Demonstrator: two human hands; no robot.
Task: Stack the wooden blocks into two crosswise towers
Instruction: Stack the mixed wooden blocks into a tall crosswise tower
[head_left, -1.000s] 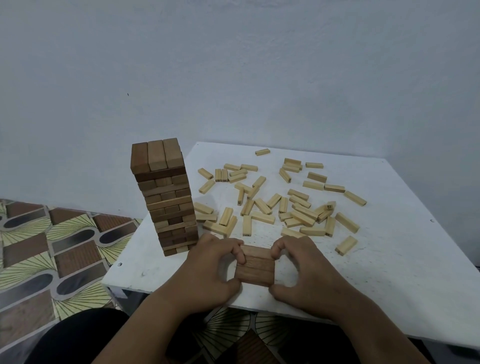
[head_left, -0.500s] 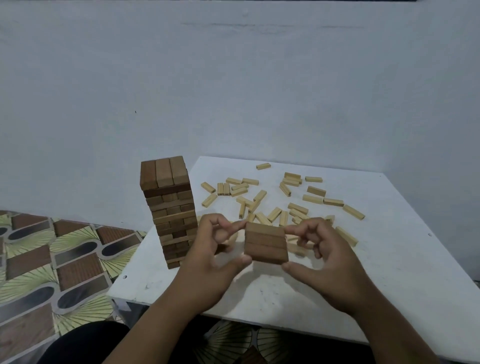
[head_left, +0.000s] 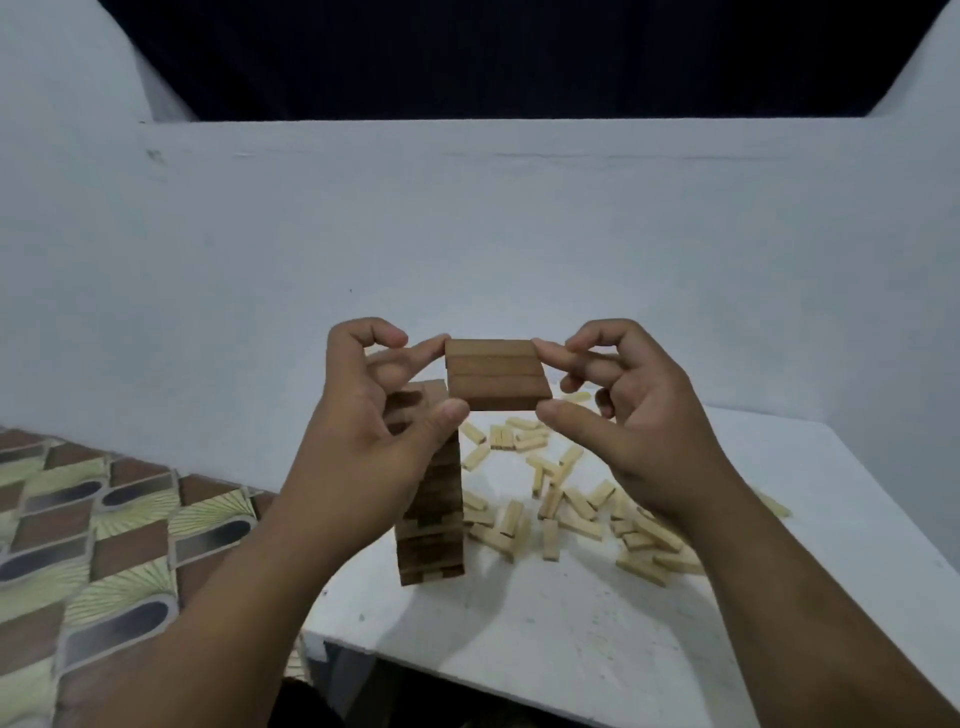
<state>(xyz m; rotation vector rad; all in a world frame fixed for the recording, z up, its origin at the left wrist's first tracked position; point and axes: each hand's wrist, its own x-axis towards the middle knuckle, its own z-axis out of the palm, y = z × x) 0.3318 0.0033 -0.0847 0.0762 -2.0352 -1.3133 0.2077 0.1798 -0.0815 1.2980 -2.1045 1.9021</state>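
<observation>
A flat row of three dark brown blocks (head_left: 496, 373) hangs in the air, pinched at its left end by my left hand (head_left: 374, 415) and at its right end by my right hand (head_left: 628, 410). Just below and to the left of it stands the tall dark crosswise tower (head_left: 434, 504) on the white table (head_left: 545, 639); my left hand hides part of the tower's top. Several light wooden blocks (head_left: 556, 499) lie scattered on the table behind and to the right of the tower.
The table's front left corner is near the tower's base. A patterned tile floor (head_left: 104, 535) lies to the left. A pale wall (head_left: 467, 234) rises right behind the table.
Both hands have lifted the row of three dark blocks from the table's front edge up to the level of the tower's top. The camera has tilted upward.
</observation>
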